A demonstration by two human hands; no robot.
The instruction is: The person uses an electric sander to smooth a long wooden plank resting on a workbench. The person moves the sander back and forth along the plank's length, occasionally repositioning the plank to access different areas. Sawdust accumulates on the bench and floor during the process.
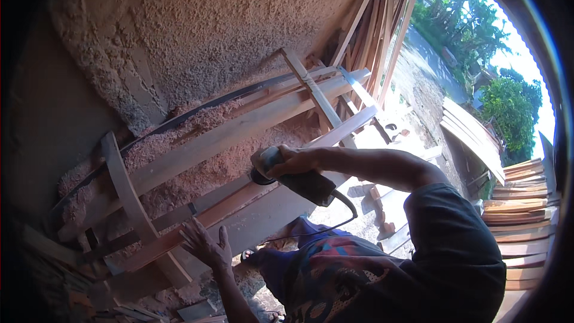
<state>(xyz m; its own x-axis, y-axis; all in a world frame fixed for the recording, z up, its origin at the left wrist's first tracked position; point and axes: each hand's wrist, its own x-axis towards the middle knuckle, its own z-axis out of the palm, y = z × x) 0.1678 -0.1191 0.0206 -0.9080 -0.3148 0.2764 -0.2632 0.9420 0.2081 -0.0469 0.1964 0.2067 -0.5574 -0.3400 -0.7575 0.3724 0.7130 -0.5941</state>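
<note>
My right hand point(287, 161) grips a dark corded power tool point(309, 186), shaped like an angle grinder, with a round black part at its front end. The tool is over a long reddish wooden board point(228, 204); whether it touches the wood is hidden. My left hand point(208, 244) is lower left, fingers spread, palm towards the board's near side; contact cannot be told. The cord curves from the tool's rear towards my clothes. A wide pale plank point(264, 215) lies on the near side of the board, and a crosspiece point(134, 202) runs under the reddish board at left.
Beyond the board are another long plank point(224, 130), pinkish wood shavings point(197, 179) and a rough wall point(202, 22). Another crosspiece point(314, 92) slants across the far end. Upright timber strips point(372, 36) lean at the wall; stacked boards point(520, 229) lie at right.
</note>
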